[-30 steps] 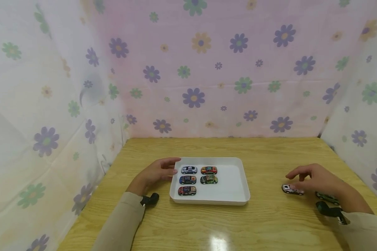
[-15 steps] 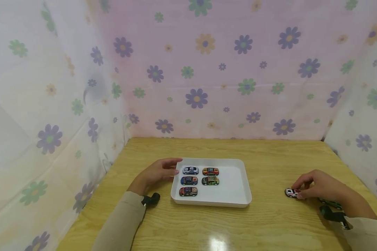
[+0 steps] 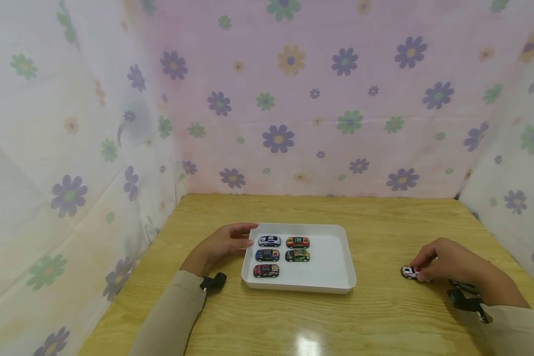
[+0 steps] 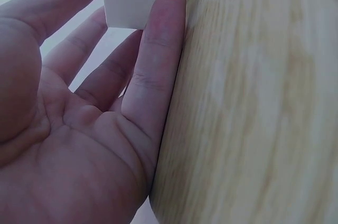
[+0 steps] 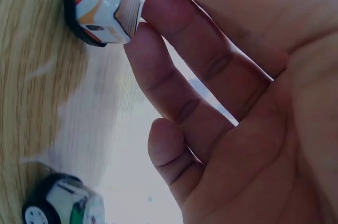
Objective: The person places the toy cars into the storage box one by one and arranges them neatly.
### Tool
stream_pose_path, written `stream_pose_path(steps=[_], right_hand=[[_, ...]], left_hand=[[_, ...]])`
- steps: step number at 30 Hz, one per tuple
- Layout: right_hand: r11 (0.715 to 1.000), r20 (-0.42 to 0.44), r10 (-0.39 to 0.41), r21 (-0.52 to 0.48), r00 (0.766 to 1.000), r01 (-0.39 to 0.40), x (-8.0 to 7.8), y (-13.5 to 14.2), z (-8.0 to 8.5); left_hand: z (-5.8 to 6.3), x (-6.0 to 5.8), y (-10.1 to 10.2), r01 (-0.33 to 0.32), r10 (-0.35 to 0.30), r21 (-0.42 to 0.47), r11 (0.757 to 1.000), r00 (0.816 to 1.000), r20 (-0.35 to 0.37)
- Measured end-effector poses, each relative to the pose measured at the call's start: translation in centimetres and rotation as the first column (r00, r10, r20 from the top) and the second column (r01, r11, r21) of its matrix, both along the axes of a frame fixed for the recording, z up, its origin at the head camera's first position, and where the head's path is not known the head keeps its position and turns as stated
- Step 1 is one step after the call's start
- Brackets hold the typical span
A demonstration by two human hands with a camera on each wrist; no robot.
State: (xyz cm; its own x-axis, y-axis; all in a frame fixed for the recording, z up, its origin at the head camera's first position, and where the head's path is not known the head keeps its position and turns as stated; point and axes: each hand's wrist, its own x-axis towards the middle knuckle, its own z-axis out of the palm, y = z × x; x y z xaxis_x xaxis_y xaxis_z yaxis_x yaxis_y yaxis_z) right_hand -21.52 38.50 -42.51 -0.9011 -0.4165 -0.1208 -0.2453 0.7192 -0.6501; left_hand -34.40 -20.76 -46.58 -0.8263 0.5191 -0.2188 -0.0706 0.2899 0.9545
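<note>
My right hand (image 3: 456, 264) pinches a white toy car (image 3: 409, 272) with red and black markings between thumb and fingers, low over the table on the right. The right wrist view has the same car's rear (image 5: 105, 10) at the top, fingertips against it. A green-marked toy car (image 3: 466, 286) lies under the right wrist, partly hidden by it. My left hand (image 3: 224, 244) touches the left side of a white tray (image 3: 331, 272), its fingers extended. In the left wrist view, the little finger (image 4: 158, 49) lies along the table beside the tray's wall.
Several toy cars stand in two columns inside the tray: a white one (image 3: 269, 241), a blue one (image 3: 267, 255) and a dark red one (image 3: 266, 270) at left, a red-yellow one (image 3: 297, 242) and a green one (image 3: 297, 255) beside them. Flowered cloth (image 3: 316, 148) surrounds the wooden table.
My right hand has come down onto the white toy car, its fingers closing on it, and the car has shifted slightly. The left hand stays at the tray. The head view has tilted a little.
</note>
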Motion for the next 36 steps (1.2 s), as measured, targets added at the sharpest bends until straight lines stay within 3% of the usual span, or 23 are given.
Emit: stream_pose_path(steps=[13,22,30,36], right_hand=[[1.000,0.046,-0.016,-0.023,0.999,0.017,-0.2,-1.5,-0.1],[0.999,-0.039,-0.021,0.036,0.999,0.022,-0.6,-2.9,-0.2],[1.000,-0.061,-0.013,0.009,0.998,0.014,-1.1,-4.8,-0.7],[0.998,-0.090,-0.029,0.050,0.996,0.034,-1.0,-6.0,-0.5]], left_hand=[[-0.1,0.2,0.1,-0.025,0.025,-0.003,1.000,0.999,0.022],[0.0,0.2,0.0,-0.031,0.031,-0.008,0.999,0.999,0.011],[0.0,0.2,-0.1,-0.045,0.045,-0.034,0.998,0.999,-0.001],[0.1,0.2,-0.1,-0.036,0.036,-0.033,0.999,0.999,0.000]])
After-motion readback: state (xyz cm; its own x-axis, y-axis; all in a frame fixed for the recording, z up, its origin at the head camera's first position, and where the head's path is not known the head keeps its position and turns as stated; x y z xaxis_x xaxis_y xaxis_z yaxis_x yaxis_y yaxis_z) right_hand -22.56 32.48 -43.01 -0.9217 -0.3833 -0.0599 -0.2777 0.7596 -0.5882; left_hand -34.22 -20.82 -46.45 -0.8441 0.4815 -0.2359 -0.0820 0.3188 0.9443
